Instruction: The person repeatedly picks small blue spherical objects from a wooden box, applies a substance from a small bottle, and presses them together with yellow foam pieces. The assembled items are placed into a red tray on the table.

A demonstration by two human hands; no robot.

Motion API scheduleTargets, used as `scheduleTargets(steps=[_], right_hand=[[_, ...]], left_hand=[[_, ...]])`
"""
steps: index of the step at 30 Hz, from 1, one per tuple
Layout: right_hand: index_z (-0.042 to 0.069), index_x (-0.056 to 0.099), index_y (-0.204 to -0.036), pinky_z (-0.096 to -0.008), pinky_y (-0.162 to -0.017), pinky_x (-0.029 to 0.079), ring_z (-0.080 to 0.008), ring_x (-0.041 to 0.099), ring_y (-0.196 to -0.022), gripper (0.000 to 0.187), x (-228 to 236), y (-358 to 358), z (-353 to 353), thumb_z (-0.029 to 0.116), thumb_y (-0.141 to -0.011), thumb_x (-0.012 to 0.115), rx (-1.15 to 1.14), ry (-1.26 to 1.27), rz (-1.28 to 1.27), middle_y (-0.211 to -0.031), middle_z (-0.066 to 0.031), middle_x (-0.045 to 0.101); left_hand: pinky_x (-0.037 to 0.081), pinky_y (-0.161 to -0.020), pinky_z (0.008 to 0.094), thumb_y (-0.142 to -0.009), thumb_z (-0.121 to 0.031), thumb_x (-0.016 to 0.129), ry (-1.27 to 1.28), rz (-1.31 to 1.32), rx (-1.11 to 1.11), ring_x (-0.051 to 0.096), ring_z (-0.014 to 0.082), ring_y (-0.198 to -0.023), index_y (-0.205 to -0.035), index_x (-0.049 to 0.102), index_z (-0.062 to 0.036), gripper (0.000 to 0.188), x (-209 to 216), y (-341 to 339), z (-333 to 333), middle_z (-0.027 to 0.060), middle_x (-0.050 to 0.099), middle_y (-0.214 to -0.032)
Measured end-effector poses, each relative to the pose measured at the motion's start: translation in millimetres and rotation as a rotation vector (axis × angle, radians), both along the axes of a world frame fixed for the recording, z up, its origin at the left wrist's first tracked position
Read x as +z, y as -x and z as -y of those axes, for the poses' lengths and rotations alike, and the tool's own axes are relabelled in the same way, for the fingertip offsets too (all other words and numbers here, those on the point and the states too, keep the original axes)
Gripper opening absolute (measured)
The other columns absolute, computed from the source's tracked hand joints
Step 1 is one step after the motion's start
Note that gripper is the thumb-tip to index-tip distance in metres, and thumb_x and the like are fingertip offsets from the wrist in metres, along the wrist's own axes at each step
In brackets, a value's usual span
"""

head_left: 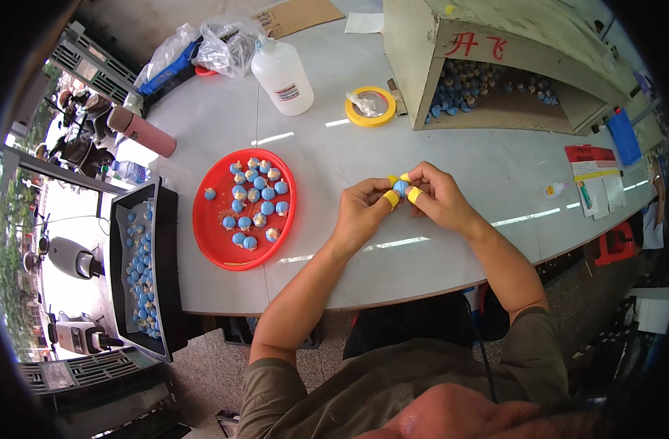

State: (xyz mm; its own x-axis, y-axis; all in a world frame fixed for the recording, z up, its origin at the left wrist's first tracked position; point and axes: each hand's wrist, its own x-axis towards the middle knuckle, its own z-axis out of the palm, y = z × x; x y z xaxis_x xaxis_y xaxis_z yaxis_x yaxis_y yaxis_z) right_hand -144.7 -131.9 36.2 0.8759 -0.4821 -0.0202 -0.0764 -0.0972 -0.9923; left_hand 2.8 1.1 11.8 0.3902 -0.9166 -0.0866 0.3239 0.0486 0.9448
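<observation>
Between my two hands, over the middle of the table, is a small blue ball-shaped piece (pixel 401 186). My left hand (pixel 361 211) pinches it from the left and my right hand (pixel 443 199) from the right. Yellow wraps cover the thumb and finger ends of both hands. The fingers hide much of the piece, so its details are too small to tell. Left of my hands, a round red tray (pixel 198 230) carries several similar balls (pixel 267 208), blue with pale beige parts.
A black bin (pixel 171 293) with more blue pieces stands at the left edge. Farther back are a pink flask (pixel 146 132), a translucent white jug (pixel 283 79) and a yellow tape roll (pixel 382 119). A pale cabinet (pixel 411 51) with blue pieces inside stands back right; a small white bottle (pixel 554 190) lies right.
</observation>
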Motion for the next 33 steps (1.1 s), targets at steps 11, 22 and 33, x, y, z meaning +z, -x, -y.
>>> scheduleTargets(steps=[11,22,33], right_hand=[[0.0,0.053,-0.104,-0.0253,-0.066,0.055,-0.0081,0.064,-0.078,0.007,-3,4,-1,0.002,-0.099,0.057,0.051,0.005,0.07,-0.094,-0.0075,0.069],[0.0,0.052,-0.1,-0.0248,-0.062,0.055,-0.0086,0.064,-0.076,0.006,-4,3,-5,0.001,-0.098,0.057,0.021,0.039,0.026,-0.093,-0.0076,0.067],[0.002,0.055,-0.103,-0.023,-0.058,0.053,-0.0075,0.061,-0.068,0.013,-1,-1,-7,0.01,-0.098,0.063,-0.059,-0.192,0.035,-0.09,-0.0064,0.064]], left_hand=[[0.055,-0.087,0.0261,-0.095,0.002,0.066,0.101,0.087,-0.035,0.067,0.013,-0.1,-0.113,0.065,0.0064,0.019,-5,-3,-3,0.0099,0.07,-0.109],[0.055,-0.084,0.0251,-0.094,0.001,0.067,0.057,0.053,-0.056,0.066,0.0112,-0.095,-0.111,0.066,0.0071,0.018,-11,-4,-2,0.0102,0.07,-0.108],[0.058,-0.087,0.0303,-0.094,-0.006,0.07,0.077,0.15,-0.019,0.068,0.0178,-0.103,-0.127,0.059,0.0087,0.037,1,5,-3,0.0168,0.066,-0.121]])
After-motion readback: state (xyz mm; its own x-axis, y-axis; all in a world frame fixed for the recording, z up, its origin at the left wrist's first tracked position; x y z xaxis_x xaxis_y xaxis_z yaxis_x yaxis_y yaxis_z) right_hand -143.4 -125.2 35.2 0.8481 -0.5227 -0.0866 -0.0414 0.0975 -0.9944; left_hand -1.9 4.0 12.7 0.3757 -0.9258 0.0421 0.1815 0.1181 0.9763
